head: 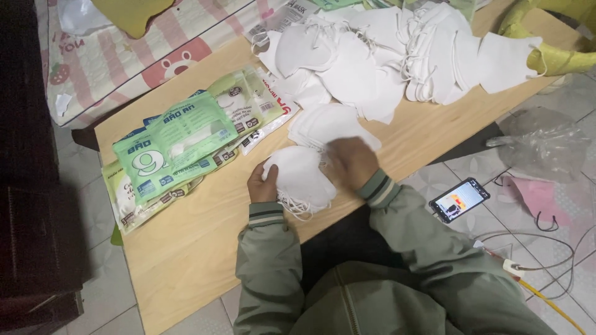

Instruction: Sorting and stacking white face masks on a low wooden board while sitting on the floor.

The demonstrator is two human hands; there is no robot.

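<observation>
the left hand [262, 184] is gripping a small stack of white masks [301, 177] at the near table edge, while the right hand [351, 162] is pressing flat on top. they are resting on a light wooden table [186, 248], with green packets [180, 146] lying just left, a loose mask heap [397, 56] behind, and a lit phone [459, 199] sitting on the tiled floor [99, 291].

The low wooden table [186, 248] stands on a floor of pale grey tiles [93, 298] with a faint flower pattern; the light is soft and even. Left of the table there is dark furniture [31, 205], almost black. Behind the table lies a quilt [112, 62] with pink stripes and a bear picture. Right of the table, on the floor, rests a phone [460, 199] with a lit screen; beyond it a crumpled clear plastic bag [543, 146]; near it white and yellow cables [534, 273].
</observation>
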